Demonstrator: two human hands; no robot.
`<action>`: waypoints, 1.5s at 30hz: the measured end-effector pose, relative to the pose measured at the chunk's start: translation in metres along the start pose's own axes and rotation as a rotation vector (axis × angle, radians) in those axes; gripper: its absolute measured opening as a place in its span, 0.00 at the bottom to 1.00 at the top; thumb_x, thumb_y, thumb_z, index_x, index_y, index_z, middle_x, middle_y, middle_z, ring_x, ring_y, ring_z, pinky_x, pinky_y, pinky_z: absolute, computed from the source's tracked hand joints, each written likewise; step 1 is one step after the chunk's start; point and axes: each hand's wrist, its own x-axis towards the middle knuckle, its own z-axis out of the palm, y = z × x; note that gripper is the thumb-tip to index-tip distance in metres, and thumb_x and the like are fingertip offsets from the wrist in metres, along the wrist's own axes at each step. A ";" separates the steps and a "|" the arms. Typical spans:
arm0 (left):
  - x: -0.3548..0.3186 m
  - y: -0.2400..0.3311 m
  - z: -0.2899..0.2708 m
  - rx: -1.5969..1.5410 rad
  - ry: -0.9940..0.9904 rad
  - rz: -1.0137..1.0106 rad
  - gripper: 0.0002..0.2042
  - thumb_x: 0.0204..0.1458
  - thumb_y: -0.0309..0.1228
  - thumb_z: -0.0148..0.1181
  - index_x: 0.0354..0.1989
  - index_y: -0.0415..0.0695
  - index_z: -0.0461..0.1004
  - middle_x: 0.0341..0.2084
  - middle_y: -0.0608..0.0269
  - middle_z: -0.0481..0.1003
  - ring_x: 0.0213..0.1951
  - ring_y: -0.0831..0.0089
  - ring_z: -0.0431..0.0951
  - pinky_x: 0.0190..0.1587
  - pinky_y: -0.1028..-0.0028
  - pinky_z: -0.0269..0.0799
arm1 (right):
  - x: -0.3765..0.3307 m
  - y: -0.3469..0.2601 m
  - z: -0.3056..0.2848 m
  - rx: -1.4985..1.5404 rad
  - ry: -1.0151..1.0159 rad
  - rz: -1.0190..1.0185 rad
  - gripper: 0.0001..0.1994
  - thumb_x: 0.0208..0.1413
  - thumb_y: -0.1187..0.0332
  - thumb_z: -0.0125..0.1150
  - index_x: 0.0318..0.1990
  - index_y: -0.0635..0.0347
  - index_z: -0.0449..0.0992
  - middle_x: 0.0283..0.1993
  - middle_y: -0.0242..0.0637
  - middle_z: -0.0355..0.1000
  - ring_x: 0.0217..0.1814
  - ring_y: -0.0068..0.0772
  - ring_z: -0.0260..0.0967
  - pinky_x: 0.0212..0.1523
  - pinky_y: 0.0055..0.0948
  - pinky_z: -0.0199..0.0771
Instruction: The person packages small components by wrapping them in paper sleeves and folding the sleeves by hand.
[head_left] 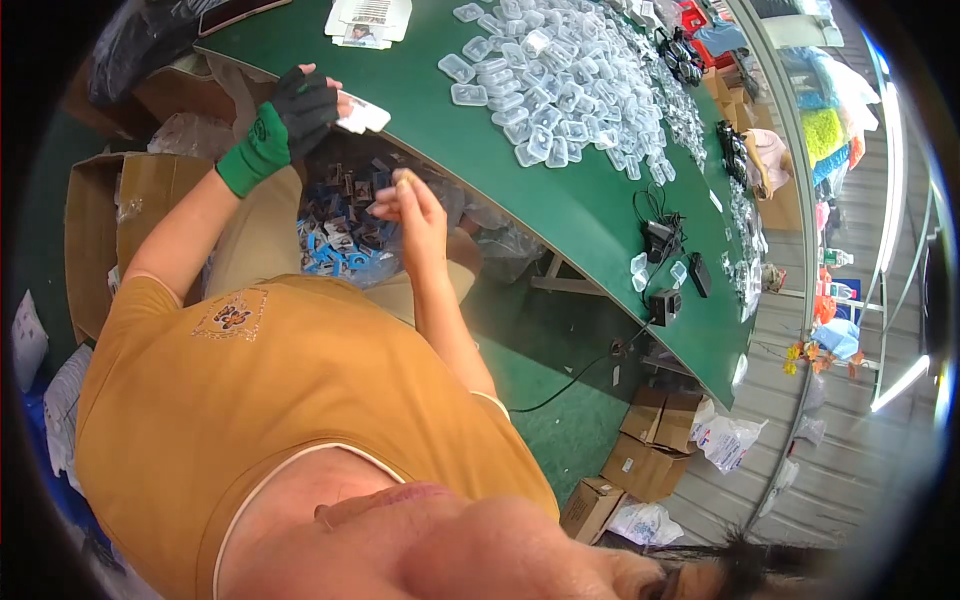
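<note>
Green table (560, 215) heaped with clear cases (560, 90); gloved left hand (295, 110) pinches white card (362, 117); right hand (412, 205) fingers pinch something small.

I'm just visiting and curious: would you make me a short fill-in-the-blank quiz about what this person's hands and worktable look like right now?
1. The left hand wears a black and ____ fingerless glove.
2. That hand holds a small ____ card at the table edge.
3. The right hand is ____, with no glove.
4. A heap of clear plastic cases lies on the ____ tabletop.

Missing words: green; white; bare; green
</note>
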 end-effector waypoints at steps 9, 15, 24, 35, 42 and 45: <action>0.008 0.085 0.000 -0.261 -0.136 -0.227 0.33 0.39 0.36 0.76 0.57 0.44 0.74 0.52 0.54 0.75 0.56 0.53 0.75 0.66 0.51 0.64 | 0.011 -0.022 0.013 -0.241 0.033 -0.081 0.13 0.67 0.67 0.59 0.54 0.66 0.77 0.42 0.36 0.78 0.32 0.23 0.74 0.33 0.21 0.75; 0.010 0.089 -0.010 -0.502 -0.125 -0.279 0.31 0.38 0.35 0.76 0.54 0.41 0.75 0.43 0.55 0.77 0.42 0.54 0.79 0.43 0.59 0.77 | -0.001 -0.044 0.011 -0.265 -0.011 -0.054 0.13 0.65 0.70 0.62 0.53 0.68 0.77 0.39 0.31 0.75 0.35 0.17 0.71 0.34 0.20 0.74; -0.019 0.109 -0.002 -0.827 -0.147 -0.973 0.30 0.51 0.41 0.71 0.59 0.41 0.67 0.47 0.58 0.76 0.41 0.72 0.75 0.47 0.68 0.74 | 0.055 -0.098 -0.007 -1.053 0.057 -0.583 0.15 0.62 0.65 0.63 0.52 0.65 0.78 0.48 0.43 0.77 0.52 0.42 0.74 0.57 0.42 0.71; -0.010 0.110 -0.003 -0.919 -0.182 -0.968 0.31 0.47 0.35 0.72 0.60 0.41 0.69 0.49 0.52 0.76 0.49 0.68 0.77 0.51 0.66 0.74 | 0.051 -0.060 0.001 -1.525 0.128 -0.849 0.25 0.54 0.61 0.70 0.59 0.57 0.74 0.59 0.45 0.71 0.66 0.50 0.65 0.69 0.56 0.57; 0.008 0.114 -0.005 -0.809 -0.341 -0.848 0.26 0.49 0.32 0.70 0.57 0.42 0.72 0.44 0.54 0.79 0.41 0.67 0.81 0.46 0.69 0.76 | 0.029 -0.067 -0.014 -0.356 0.218 -0.582 0.12 0.62 0.80 0.60 0.52 0.62 0.77 0.47 0.37 0.71 0.47 0.30 0.73 0.50 0.27 0.74; 0.012 0.119 -0.001 -0.854 -0.260 -0.801 0.27 0.49 0.30 0.70 0.59 0.45 0.70 0.43 0.58 0.79 0.41 0.73 0.80 0.46 0.70 0.76 | 0.006 -0.073 0.001 0.022 0.107 -0.380 0.10 0.63 0.78 0.60 0.52 0.65 0.76 0.44 0.33 0.71 0.46 0.24 0.72 0.48 0.24 0.74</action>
